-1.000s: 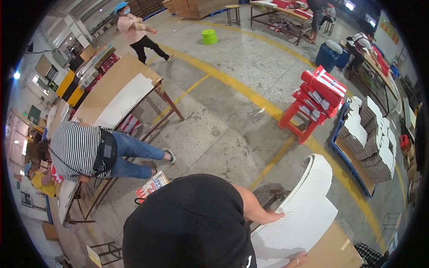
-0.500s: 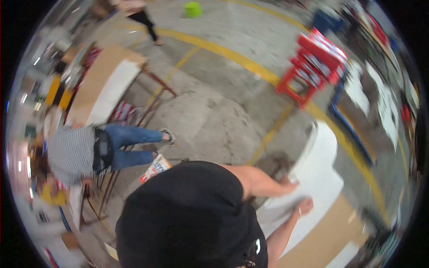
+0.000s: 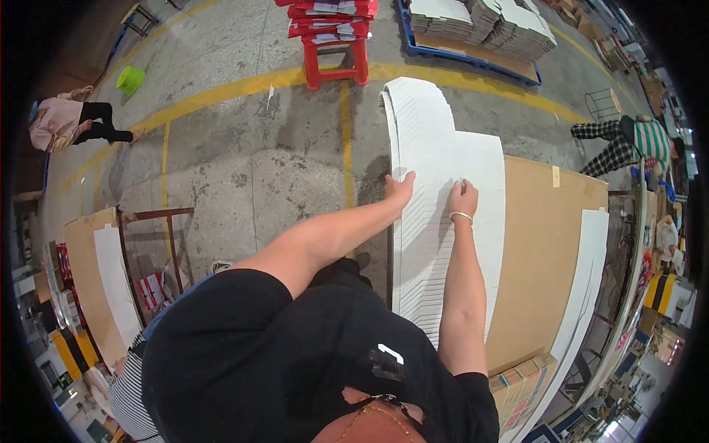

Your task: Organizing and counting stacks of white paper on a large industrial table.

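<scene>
A fanned stack of white cardboard sheets (image 3: 421, 148) lies along the left side of a brown board-topped table, its far end curling over. My left hand (image 3: 400, 189) is at the stack's left edge, thumb on top and the other fingers partly hidden at the side. On the stack's upper face rests my right hand (image 3: 464, 198), a pale bracelet at its wrist. Its fingers are curled and pressed together against the top sheet. Whether they pinch a sheet I cannot make out.
The brown tabletop (image 3: 539, 244) carries a white strip (image 3: 583, 273) and a small carton (image 3: 523, 387). Beyond stand a red stool (image 3: 336, 63) bearing red bundles and a blue pallet (image 3: 473, 57) of stacked cardboard. Other people are at left, right and lower left.
My view has turned to the right, so the stool and pallet now appear straight ahead. Both hands remain at the white stack, and the picture is sharper.
</scene>
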The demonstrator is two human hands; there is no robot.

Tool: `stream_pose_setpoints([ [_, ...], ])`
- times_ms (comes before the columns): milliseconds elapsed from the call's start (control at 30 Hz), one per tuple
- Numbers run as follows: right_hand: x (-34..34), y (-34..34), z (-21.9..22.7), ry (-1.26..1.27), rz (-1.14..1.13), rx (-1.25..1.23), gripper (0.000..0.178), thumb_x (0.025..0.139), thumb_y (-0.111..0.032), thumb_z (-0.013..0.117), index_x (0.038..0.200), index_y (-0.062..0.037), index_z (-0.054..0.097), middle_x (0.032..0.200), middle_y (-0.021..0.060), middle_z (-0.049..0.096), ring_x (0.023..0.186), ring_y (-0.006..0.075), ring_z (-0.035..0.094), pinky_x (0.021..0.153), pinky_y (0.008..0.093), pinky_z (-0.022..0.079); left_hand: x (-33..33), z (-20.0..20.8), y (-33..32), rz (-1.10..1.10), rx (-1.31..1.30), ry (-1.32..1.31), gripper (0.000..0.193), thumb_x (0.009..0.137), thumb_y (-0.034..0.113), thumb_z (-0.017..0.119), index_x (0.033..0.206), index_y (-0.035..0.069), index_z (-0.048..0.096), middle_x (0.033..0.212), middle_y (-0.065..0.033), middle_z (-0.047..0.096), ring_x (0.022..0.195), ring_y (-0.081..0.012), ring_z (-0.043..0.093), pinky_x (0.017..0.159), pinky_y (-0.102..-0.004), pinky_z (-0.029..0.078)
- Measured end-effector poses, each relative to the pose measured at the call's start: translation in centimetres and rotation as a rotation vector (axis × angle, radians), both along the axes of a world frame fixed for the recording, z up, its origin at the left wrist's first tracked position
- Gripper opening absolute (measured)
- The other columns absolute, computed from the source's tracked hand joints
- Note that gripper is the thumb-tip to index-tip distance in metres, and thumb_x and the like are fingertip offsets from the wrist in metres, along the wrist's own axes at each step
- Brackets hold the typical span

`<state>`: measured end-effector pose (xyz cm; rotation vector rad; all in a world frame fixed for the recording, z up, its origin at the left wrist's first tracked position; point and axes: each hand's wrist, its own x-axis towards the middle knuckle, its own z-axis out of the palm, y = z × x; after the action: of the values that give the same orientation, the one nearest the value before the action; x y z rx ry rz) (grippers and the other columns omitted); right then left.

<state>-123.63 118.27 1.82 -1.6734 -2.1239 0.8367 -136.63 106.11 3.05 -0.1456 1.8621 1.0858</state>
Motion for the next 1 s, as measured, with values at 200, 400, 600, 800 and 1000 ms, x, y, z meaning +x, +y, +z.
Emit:
stream_pose_setpoints([
  [200, -0.2, 1.0, -0.2, -0.034, 0.103, 0.041, 0.053, 0.082, -0.031, 0.055, 0.123, 0.0011, 0.044, 0.113, 0.0223, 0.049, 0.106, 0.0354, 0.046, 0.091, 0.0409, 0.037, -2.6, -0.8, 2.2, 0.117, 0.021, 0.141, 0.090, 0.076, 0.049, 0.056, 0.135, -0.007, 0.018, 0.138, -0.0274, 0.024, 0.129, -0.0357, 0.026, 0.105, -0.0390, 0.024],
  [400, -4.1, 3.7, -0.4, -0.050, 0.210, 0.147, 0.056, 0.082, -0.033, 0.056, 0.123, 0.0028, 0.045, 0.115, 0.0226, 0.051, 0.106, 0.0360, 0.048, 0.093, 0.0405, 0.037, -6.6, -1.5, 5.4, 0.085, 0.152, 0.364, 0.081, 0.076, 0.046, 0.057, 0.137, 0.004, 0.023, 0.136, -0.0234, 0.028, 0.126, -0.0339, 0.029, 0.103, -0.0405, 0.026],
  [600, -9.2, 6.8, -0.9, -0.049, 0.185, 0.103, 0.059, 0.081, -0.037, 0.055, 0.124, 0.0025, 0.045, 0.121, 0.0239, 0.050, 0.112, 0.0369, 0.047, 0.095, 0.0393, 0.037, -8.8, -2.4, 6.6, 0.069, 0.175, 0.321, 0.076, 0.077, 0.044, 0.056, 0.138, 0.011, 0.025, 0.136, -0.0244, 0.027, 0.125, -0.0358, 0.029, 0.103, -0.0404, 0.027],
  [800, -11.9, 6.8, -0.6, -0.068, 0.078, 0.012, 0.058, 0.081, -0.039, 0.053, 0.124, -0.0004, 0.046, 0.121, 0.0201, 0.052, 0.113, 0.0372, 0.045, 0.097, 0.0401, 0.034, -9.5, -3.3, 7.5, -0.034, 0.167, 0.346, 0.077, 0.077, 0.046, 0.055, 0.139, 0.011, 0.024, 0.136, -0.0293, 0.023, 0.126, -0.0402, 0.027, 0.103, -0.0421, 0.026],
  [1000, -11.4, 6.7, -1.6, -0.056, 0.020, 0.038, 0.055, 0.080, -0.035, 0.055, 0.124, -0.0028, 0.048, 0.120, 0.0185, 0.053, 0.111, 0.0367, 0.045, 0.097, 0.0402, 0.033, -9.1, -3.2, 7.9, -0.042, 0.178, 0.287, 0.079, 0.076, 0.050, 0.055, 0.138, 0.010, 0.025, 0.137, -0.0307, 0.021, 0.127, -0.0411, 0.024, 0.104, -0.0422, 0.025],
])
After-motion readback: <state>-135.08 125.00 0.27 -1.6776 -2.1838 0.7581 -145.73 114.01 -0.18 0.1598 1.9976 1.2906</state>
